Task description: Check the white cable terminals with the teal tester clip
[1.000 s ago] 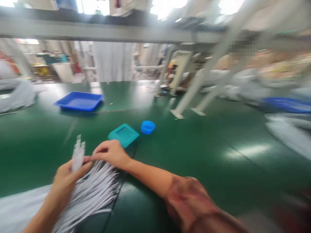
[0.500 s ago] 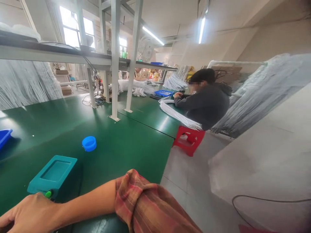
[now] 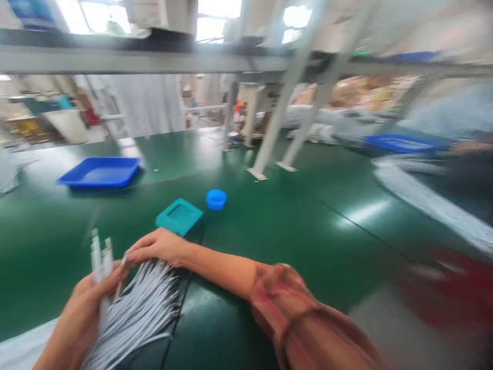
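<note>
My left hand (image 3: 87, 303) is closed around a few white cables (image 3: 99, 254), their plug ends sticking up above the fingers. A fanned bundle of white cables (image 3: 144, 306) lies on the green table (image 3: 277, 221) under both hands. My right hand (image 3: 156, 247) rests on top of that bundle with fingers together, its fingertips pinching at cable ends beside the left hand. A plaid sleeve is rolled up at my right elbow. The picture is motion-blurred.
A teal square fixture (image 3: 179, 216) and a small blue cup (image 3: 216, 199) sit just beyond my right hand. A blue tray (image 3: 100, 171) lies further back left, another blue tray (image 3: 398, 143) far right. White frame legs (image 3: 275, 128) stand on the table. White cable bundles (image 3: 427, 198) lie at right.
The view swung right toward a seated person and a red stool, then back left to the cable bundle. Both hands are again on the cables, much as a second ago.
</note>
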### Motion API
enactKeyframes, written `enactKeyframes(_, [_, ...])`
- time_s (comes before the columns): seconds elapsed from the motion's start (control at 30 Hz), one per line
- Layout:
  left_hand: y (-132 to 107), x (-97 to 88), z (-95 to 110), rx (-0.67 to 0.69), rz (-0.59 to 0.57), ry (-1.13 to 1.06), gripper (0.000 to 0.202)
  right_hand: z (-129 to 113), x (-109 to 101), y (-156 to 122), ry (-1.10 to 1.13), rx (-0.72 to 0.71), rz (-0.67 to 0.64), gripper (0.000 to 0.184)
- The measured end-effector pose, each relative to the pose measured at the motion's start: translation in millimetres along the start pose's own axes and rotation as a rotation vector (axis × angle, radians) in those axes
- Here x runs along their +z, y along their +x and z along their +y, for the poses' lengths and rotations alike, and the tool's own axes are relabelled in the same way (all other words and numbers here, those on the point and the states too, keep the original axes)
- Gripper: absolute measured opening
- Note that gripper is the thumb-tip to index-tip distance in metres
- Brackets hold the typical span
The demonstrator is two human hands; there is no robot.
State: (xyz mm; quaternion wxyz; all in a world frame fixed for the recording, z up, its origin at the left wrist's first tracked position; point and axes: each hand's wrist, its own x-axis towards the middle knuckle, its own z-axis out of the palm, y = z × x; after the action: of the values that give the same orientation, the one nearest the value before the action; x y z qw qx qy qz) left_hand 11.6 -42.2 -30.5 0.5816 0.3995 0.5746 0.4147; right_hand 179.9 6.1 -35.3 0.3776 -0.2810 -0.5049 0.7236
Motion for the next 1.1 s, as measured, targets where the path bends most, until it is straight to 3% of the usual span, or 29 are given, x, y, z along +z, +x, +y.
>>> enactKeyframes(0.07, [0, -5.3, 1, -0.062, -0.061, -0.131, 0.028, 5, -2, 2, -0.060, -0.031, 0.069, 0.033])
enactKeyframes(0.17, [2, -3.6, 0, -0.036, -0.038, -0.200, 0.025, 2, -4, 2, -0.197, -0.090, 0.008, 0.053])
enactKeyframes(0.33, [-1, 2.1, -7, 0.114, -0.021, 0.045, 0.022, -9, -1, -8, -0.493, -0.085, 0.083, 0.019])
enactKeyframes(0.43, [-1, 1.4, -11, 0.205, -0.044, 0.187, 0.021, -13, -4, -9, -0.623, -0.010, 0.070, 0.013])
enactKeyframes(0.5, [-1, 0.2, -11, 0.221, -0.076, 0.184, 0.020, -16, -6, -9, -0.565, -0.002, 0.052, 0.016])
enactKeyframes(0.6, [-1, -1.4, -8, 0.157, -0.097, 0.071, 0.018, -21, -6, -9, -0.477, -0.116, 0.066, 0.026])
enactKeyframes(0.73, [-2, -2.6, -6, 0.094, -0.137, -0.059, 0.016, -20, 2, -10, -0.578, -0.297, -0.103, 0.024])
enactKeyframes(0.8, [-1, -3.0, -7, 0.081, -0.147, -0.098, 0.015, -14, 6, -11, -0.516, -0.262, -0.074, 0.023])
enactKeyframes(1.0, [2, -4.0, -9, 0.009, -0.183, -0.178, 0.016, 7, 14, -7, -0.108, -0.070, 0.196, 0.022])
enactKeyframes(1.1, [3, -5.0, -8, -0.016, -0.214, -0.234, 0.017, 8, 17, -7, 0.008, -0.018, 0.232, 0.023])
